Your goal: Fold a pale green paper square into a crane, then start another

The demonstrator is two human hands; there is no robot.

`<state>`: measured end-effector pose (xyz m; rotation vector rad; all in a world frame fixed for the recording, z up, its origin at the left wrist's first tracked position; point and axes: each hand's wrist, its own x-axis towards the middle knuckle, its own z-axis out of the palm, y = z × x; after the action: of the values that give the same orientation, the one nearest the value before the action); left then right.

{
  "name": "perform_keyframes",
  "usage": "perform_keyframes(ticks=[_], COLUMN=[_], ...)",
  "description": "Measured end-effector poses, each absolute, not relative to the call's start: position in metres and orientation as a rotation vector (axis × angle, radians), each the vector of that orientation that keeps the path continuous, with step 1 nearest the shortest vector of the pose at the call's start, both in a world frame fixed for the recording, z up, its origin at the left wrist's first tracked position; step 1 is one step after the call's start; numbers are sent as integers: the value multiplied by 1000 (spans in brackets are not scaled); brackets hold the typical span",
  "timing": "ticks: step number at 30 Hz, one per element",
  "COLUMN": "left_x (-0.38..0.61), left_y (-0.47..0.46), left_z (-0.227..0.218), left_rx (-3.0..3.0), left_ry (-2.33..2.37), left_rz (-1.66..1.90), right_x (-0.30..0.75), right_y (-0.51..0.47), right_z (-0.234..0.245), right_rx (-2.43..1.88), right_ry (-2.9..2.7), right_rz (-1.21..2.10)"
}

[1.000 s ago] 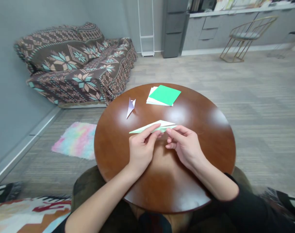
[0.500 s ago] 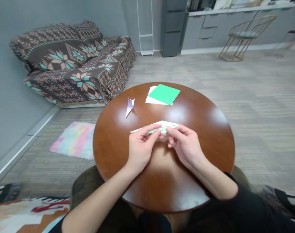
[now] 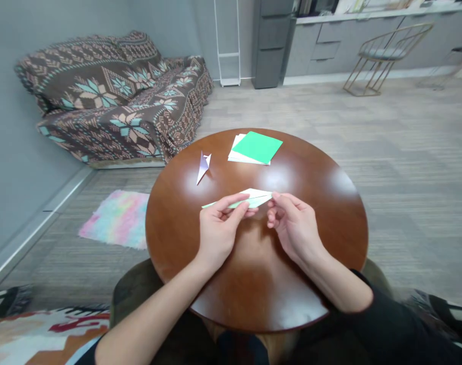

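Observation:
Over the middle of a round brown wooden table, both my hands hold a long, narrow folded paper, pale green and white, pointing left. My left hand pinches its middle with thumb and fingers closed on it. At the paper's right tip, my right hand has its fingertips pinched on the end. The paper's left point sticks out past my left hand.
A small folded lilac paper shape lies at the table's far left. A stack of square sheets with a green one on top lies at the far edge. A patterned sofa, a pastel rug and a wire chair stand around.
My right hand has slid a little to the right, to the paper's tip, and the paper's right end looks shorter. My left hand keeps its pinch.

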<state>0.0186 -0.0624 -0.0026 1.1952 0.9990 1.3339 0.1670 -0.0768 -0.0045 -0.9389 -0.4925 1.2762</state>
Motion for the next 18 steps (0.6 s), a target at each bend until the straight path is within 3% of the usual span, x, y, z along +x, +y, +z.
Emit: perform_keyframes(ticks=[18], left_x=[17], left_y=[-70], left_z=[2], left_rx=[1410], left_ry=[1069], left_rz=[1415], right_x=[165], right_y=[-83], right_z=[-8], right_rx=[-914], right_ry=[-747], right_rz=[1196])
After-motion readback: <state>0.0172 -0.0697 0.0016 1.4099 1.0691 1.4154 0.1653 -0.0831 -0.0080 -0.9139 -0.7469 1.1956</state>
